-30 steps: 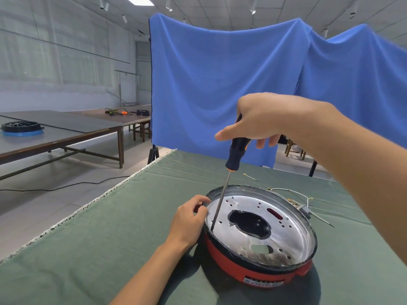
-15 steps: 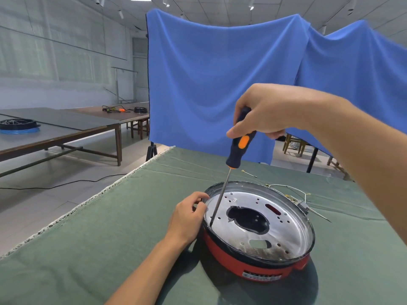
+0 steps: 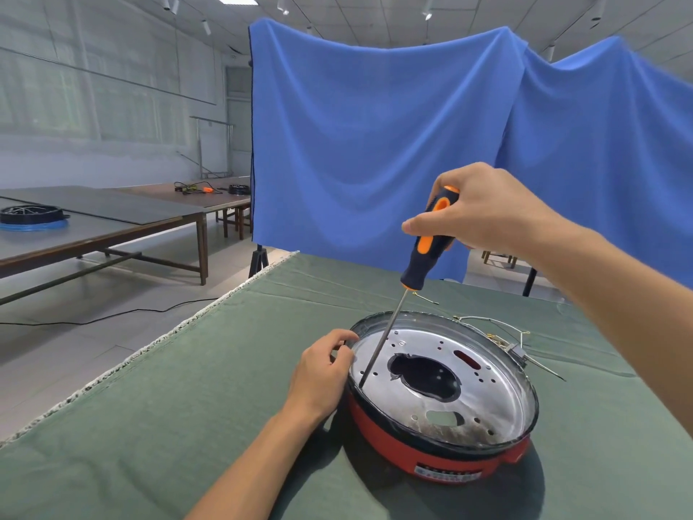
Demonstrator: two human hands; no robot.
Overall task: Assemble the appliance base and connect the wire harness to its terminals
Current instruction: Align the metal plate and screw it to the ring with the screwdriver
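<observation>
While a blue cloth (image 3: 375,144) hangs behind, a green table (image 3: 187,388) carries a red appliance base (image 3: 442,399). At its left rim, left hand (image 3: 322,373) fingers curl; right hand (image 3: 483,208) grips a screwdriver (image 3: 423,249), tip on the metal plate (image 3: 378,369). Wire harness (image 3: 502,335) lies just behind.

Two hands are counted: a left hand (image 3: 318,373) and a right hand (image 3: 483,208). One screwdriver (image 3: 416,272), one red appliance base (image 3: 442,399) and one wire harness (image 3: 506,339) are seen on one green-covered table (image 3: 187,407). Two blue cloths (image 3: 375,144) are hung behind, and two further tables (image 3: 112,219) are counted at left.
</observation>
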